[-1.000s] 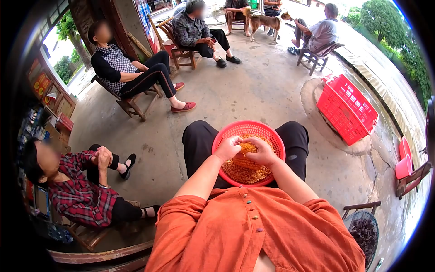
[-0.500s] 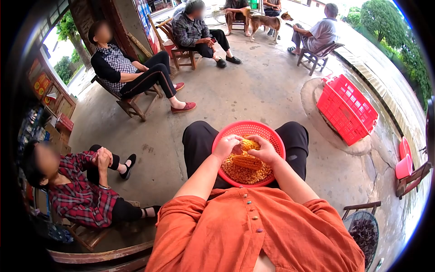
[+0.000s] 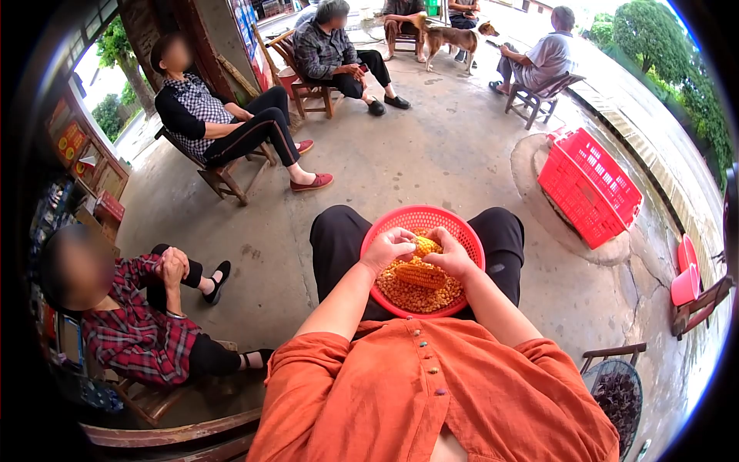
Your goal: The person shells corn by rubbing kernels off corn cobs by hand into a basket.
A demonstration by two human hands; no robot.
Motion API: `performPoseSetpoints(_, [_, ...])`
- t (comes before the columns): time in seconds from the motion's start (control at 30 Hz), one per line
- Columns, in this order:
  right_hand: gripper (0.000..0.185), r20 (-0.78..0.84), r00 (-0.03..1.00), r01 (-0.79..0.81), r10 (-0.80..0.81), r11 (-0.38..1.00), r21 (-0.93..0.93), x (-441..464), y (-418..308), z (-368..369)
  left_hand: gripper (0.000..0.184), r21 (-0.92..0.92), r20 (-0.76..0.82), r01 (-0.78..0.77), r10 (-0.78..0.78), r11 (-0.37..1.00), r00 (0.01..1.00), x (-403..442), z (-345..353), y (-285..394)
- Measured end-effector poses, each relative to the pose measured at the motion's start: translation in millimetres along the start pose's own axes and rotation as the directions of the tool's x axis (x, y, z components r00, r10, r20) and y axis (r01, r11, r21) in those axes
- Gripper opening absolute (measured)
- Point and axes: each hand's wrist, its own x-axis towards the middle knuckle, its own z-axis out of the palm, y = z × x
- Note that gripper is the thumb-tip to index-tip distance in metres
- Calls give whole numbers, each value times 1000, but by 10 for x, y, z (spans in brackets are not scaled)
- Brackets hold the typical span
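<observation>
On my lap rests a red plastic basket [image 3: 459, 222] with a perforated rim, holding loose corn kernels [image 3: 412, 299]. My left hand [image 3: 389, 248] and my right hand [image 3: 450, 253] grip a yellow corn cob [image 3: 425, 246] from either side, above the basket. The fingers of both hands are closed around it, and part of the cob is hidden by them. A second, orange-yellow corn cob [image 3: 420, 276] lies on the kernels just below my hands.
A red crate [image 3: 589, 187] stands on the concrete at the right. Several people sit on wooden chairs around me, one close by in a plaid shirt [image 3: 146, 327]. A dog [image 3: 450, 37] stands at the back. A pink bucket [image 3: 684, 285] and a dark-filled basket [image 3: 616, 396] are at right.
My hands have shifted slightly on the corn cob, still over the basket. The person in plaid at the left has turned their head toward me.
</observation>
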Motion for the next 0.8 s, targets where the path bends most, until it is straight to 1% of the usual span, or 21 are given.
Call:
performPoseSetpoints(0.07, [50, 14, 1000, -19, 20, 999, -30, 7, 18, -12, 24, -1, 8, 0, 0, 1000, 1000, 2, 11, -1])
performPoseSetpoints(0.13, [48, 17, 1000, -8, 7, 995, 104, 5, -18, -11, 23, -10, 32, -10, 10, 1000, 999, 3, 22, -2])
performPoseSetpoints(0.17, [48, 17, 1000, -8, 6, 995, 104, -4, -37, -18, 23, -9, 32, -10, 10, 1000, 999, 0, 22, 1])
performPoseSetpoints(0.23, [43, 11, 996, -85, 86, 946, 313, -48, -199, -12, 22, 15, -3, 6, -6, 1000, 1000, -16, 28, 28])
performPoseSetpoints(0.3, [40, -10, 995, -88, 97, 938, 334, -50, -200, -6, 22, 6, -9, 7, -7, 1000, 1000, -14, 24, 21])
performPoseSetpoints(0.4, [44, -79, 995, -18, 62, 881, 473, -28, -115, 1, 21, 7, -9, 4, -4, 1000, 1000, -18, 30, 10])
performPoseSetpoints(0.5, [45, -55, 996, -32, 71, 855, 518, -29, -86, -15, 21, 9, -2, 8, -8, 1000, 1000, -30, 42, 21])
performPoseSetpoints(0.67, [47, -8, 998, -55, 69, 847, 528, -41, -86, -33, 23, -30, 16, 36, -36, 999, 999, -39, 42, 31])
performPoseSetpoints(0.8, [47, 11, 998, -51, 54, 846, 530, -26, -74, -24, 29, -39, 63, 50, -48, 998, 997, -31, 32, 20])
